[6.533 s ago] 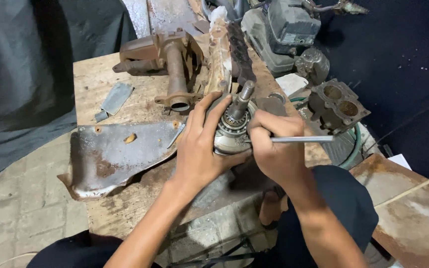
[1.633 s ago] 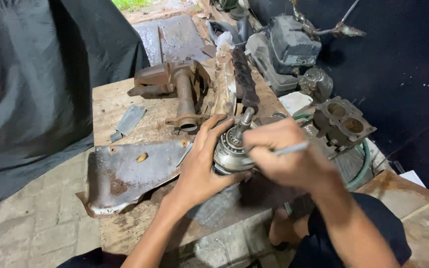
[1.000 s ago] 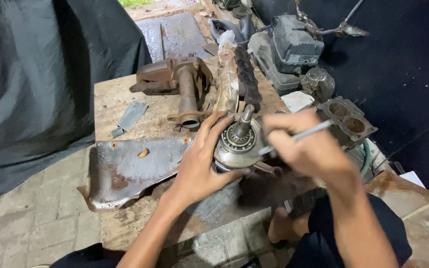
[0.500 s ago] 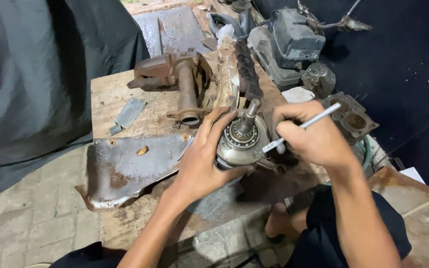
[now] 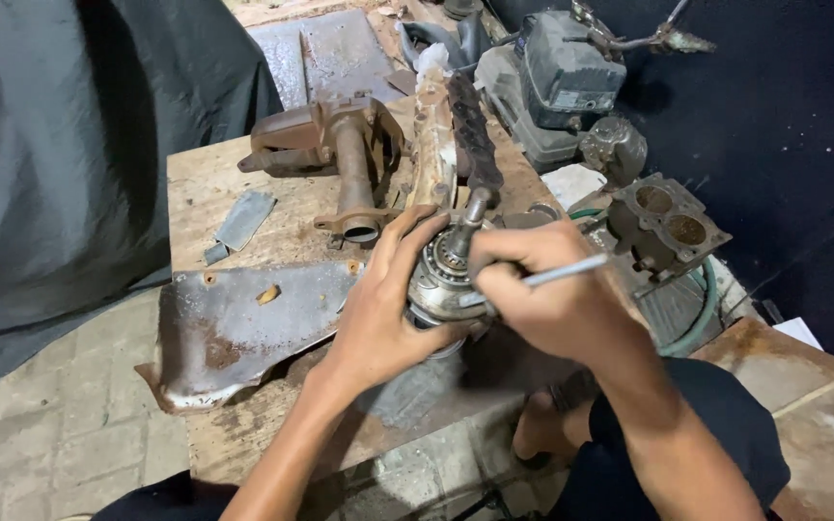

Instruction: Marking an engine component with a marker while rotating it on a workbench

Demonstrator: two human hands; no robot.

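My left hand [image 5: 383, 304] cups a round grey metal housing with a shaft and bearing [image 5: 446, 270], holding it upright just above the wooden workbench [image 5: 234, 198]. My right hand [image 5: 557, 304] grips a thin silver metal tool [image 5: 562, 273] like a pen, its tip hidden behind my fingers at the housing's rim. The shaft [image 5: 473, 207] sticks up from the middle of the housing.
A bent rusty metal plate [image 5: 234, 333] lies left of my hands. Behind it stand a rusty pipe casting [image 5: 340, 154] and a long ribbed part [image 5: 470, 130]. A small grey engine [image 5: 557, 82] and a carburettor body [image 5: 668, 222] sit at the right. A dark cloth [image 5: 60, 174] hangs on the left.
My right hand has shifted around the housing's rim with the silver tool, whose free end now points right. My left hand keeps its hold and the housing has turned slightly.
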